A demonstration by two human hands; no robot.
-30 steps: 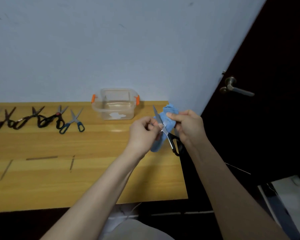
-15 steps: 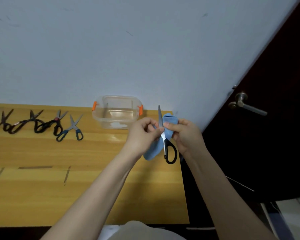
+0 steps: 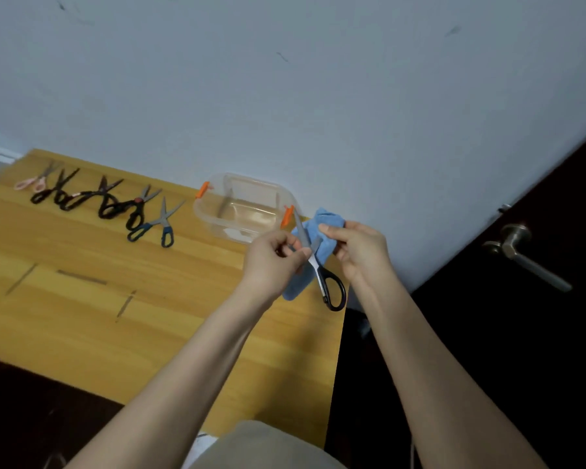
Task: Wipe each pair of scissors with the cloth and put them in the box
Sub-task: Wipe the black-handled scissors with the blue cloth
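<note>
Black-handled scissors [image 3: 332, 290] hang handle-down between my hands, above the table's right end. Their blades are slightly parted and point up toward the box. My left hand [image 3: 274, 260] pinches them at the blades. My right hand [image 3: 360, 252] grips a blue cloth [image 3: 322, 229] that sits behind the blades, with one end drooping below my left hand. The clear plastic box [image 3: 217, 222] with orange latches stands just behind my left hand, against the wall. I see no scissors inside it.
Several more scissors lie in a row on the wooden table [image 3: 82, 316] at the back left: a pink pair [image 3: 31, 183], black pairs [image 3: 109, 204] and a blue-handled pair [image 3: 164, 228]. A dark door with a metal handle [image 3: 525, 258] is on the right, past the table's edge.
The scissors' blades have tilted left toward the box and parted a little. Both hands stay close together on scissors and cloth. My view has tilted and shifted.
</note>
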